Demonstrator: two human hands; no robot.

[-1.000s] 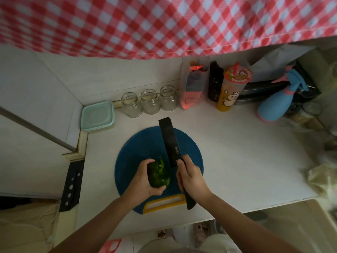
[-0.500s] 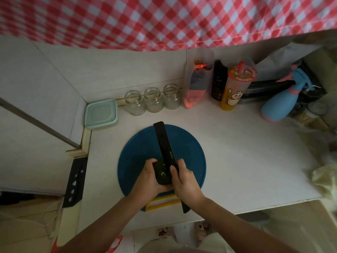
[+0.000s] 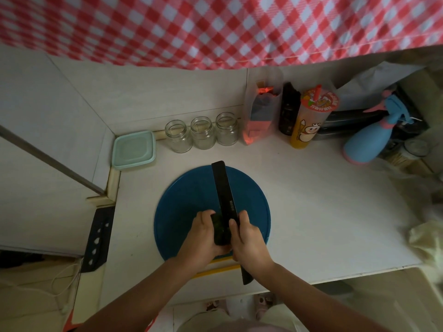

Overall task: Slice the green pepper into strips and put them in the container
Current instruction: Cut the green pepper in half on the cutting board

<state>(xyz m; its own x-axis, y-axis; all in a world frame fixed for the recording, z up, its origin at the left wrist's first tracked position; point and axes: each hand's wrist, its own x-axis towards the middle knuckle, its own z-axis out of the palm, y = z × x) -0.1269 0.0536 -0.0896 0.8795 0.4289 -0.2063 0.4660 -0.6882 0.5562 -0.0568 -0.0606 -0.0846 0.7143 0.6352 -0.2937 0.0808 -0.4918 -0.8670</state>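
1. Pale counter (image 3: 311, 212), smooth, matte and hard; a red-and-white checked cloth (image 3: 215, 27) hangs across the top of the frame.
2. Cutting board (image 3: 187, 200): round, blue, seemingly plastic, with a yellow handle at its lower edge; centre of frame.
3. Green pepper (image 3: 219, 232): on the board, lower centre, between both hands. The skin is dark and glossy, and most of it is hidden. Judged light and hollow, with firm walls that would crush under hard pressure and a waxy skin likely to slip beneath a blade. Best held on the side away from the knife, fingertips tucked back.
4. Left hand (image 3: 203, 236): curled round the pepper's left side, steadying it against the board.
5. Right hand (image 3: 249, 238): wrapped round the knife handle, close to the blade's heel.
6. Knife (image 3: 225, 188): broad, rectangular black blade pointing up-frame across the pepper. Whether the edge has entered the flesh cannot be told.
7. Container (image 3: 134, 149): square and shallow, mint-green lid on, upper left of the board, well apart from the pepper.
8. Three clear glass jars (image 3: 202, 136), lidless, in a row above the board; printed drink cup (image 3: 309, 121) and blue spray bottle (image 3: 369, 142) at upper right.
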